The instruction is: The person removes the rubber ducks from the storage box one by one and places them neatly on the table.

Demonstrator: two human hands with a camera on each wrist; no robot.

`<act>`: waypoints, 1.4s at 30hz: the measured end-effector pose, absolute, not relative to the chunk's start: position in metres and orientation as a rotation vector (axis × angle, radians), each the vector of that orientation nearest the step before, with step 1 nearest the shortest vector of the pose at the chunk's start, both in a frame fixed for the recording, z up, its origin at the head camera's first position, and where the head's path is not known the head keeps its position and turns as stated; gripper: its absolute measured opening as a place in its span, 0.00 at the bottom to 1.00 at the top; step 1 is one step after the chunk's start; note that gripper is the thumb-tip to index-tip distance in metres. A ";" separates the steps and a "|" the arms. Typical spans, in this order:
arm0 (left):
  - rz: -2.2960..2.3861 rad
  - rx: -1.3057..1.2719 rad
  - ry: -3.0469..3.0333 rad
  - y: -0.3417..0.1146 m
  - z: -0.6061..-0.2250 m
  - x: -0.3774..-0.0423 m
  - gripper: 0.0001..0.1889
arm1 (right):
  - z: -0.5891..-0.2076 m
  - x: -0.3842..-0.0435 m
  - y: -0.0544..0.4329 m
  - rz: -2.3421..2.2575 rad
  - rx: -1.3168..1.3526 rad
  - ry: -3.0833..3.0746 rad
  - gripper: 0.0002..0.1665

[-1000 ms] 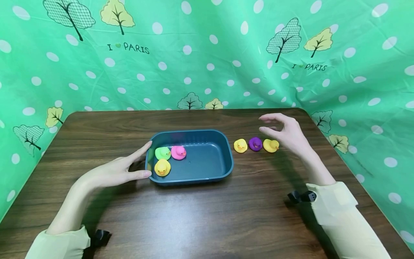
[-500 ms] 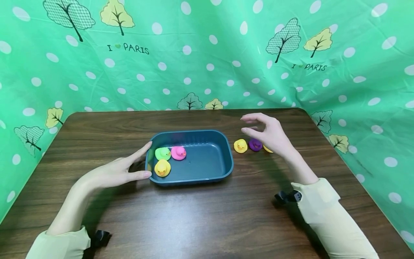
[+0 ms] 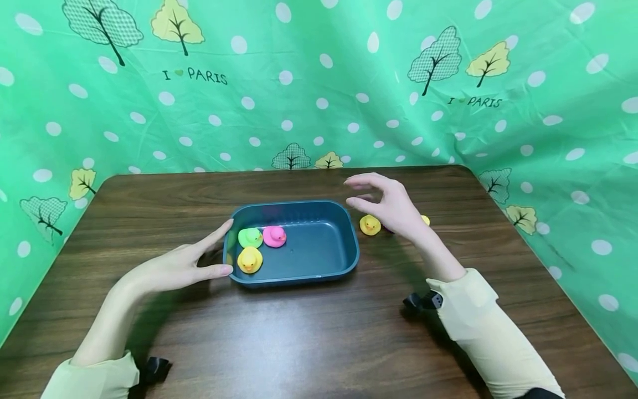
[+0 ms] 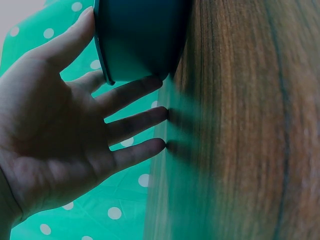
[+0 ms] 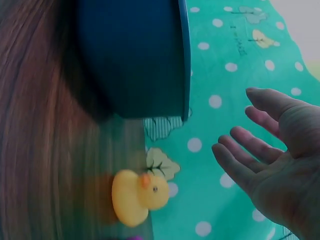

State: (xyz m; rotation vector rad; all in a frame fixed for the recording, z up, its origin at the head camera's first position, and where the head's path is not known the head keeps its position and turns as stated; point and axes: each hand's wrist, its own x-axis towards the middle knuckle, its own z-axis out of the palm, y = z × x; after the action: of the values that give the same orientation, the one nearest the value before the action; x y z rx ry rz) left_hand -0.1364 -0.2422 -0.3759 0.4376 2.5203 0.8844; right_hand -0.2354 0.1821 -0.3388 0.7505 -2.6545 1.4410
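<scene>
A dark blue plastic bin (image 3: 324,244) stands on the table. Inside its left half sit a green rubber duck (image 3: 250,238), a pink rubber duck (image 3: 274,236) and a yellow rubber duck (image 3: 250,260). My left hand (image 3: 181,266) touches the bin's left end with thumb and fingers spread and fairly straight. Off the bin's right end, my right hand (image 3: 386,205) hovers with relaxed fingers and holds nothing. Below it, another yellow duck (image 3: 370,225) rests on the table. The hand mostly hides a purple duck and a further yellow duck (image 3: 425,220) in the head view.
The brown wooden table (image 3: 309,343) has its far edge against a green dotted cloth (image 3: 309,66), which also hangs along both sides. Black wrist cameras sit at the left cuff (image 3: 157,370) and the right cuff (image 3: 421,303).
My right hand has moved left over the row of ducks toward the bin, covering the purple duck and uncovering part of the rightmost yellow one. The left hand stays at the bin.
</scene>
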 end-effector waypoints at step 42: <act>0.886 0.447 2.527 -0.242 -0.375 -0.137 0.49 | -0.341 -0.224 0.107 1.491 0.923 -2.696 0.21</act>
State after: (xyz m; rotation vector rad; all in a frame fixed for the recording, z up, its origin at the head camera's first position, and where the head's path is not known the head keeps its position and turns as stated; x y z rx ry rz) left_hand -0.1368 -0.2421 -0.3754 0.4468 2.5272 0.8857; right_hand -0.2244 0.1071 -0.3415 0.9228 -2.6957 1.4905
